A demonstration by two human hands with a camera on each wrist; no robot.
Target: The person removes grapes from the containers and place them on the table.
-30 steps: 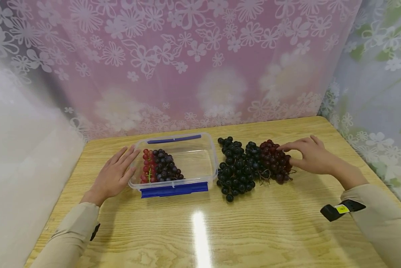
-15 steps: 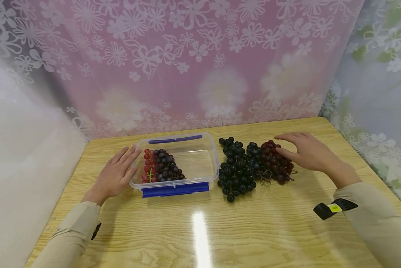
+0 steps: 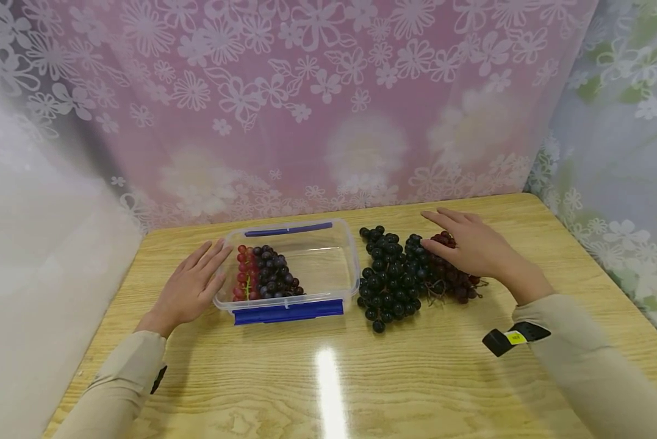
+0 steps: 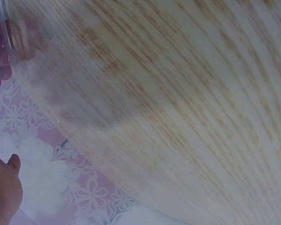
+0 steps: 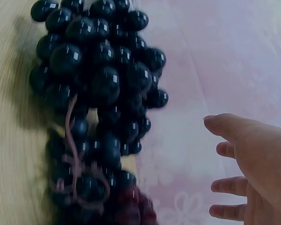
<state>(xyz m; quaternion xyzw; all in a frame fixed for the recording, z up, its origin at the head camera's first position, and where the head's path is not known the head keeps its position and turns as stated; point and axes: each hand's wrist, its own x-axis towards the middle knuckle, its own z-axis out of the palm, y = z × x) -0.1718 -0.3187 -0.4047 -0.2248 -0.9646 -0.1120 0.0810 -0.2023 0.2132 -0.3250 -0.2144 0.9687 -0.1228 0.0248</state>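
A clear plastic container (image 3: 323, 268) with blue clips stands on the table. Inside, at its left end, lie a red grape bunch (image 3: 243, 274) and a dark purple grape bunch (image 3: 276, 274). My left hand (image 3: 188, 286) rests with straight fingers at the container's left rim. To the right of the container lie a black grape bunch (image 3: 385, 280), a smaller blue-black bunch (image 3: 416, 256) and a dark red bunch (image 3: 454, 277). My right hand (image 3: 471, 244) hovers over the dark red bunch, fingers spread and holding nothing, and partly hides it.
The wooden table (image 3: 284, 384) extends in front of the container and the grapes. A pink flowered curtain (image 3: 317, 122) hangs behind the table's back edge. Pale sheets stand at the left and right sides.
My right hand has moved left, from beside the dark red bunch to above it, and its fingers have spread wider. The left hand and the container have stayed in place.
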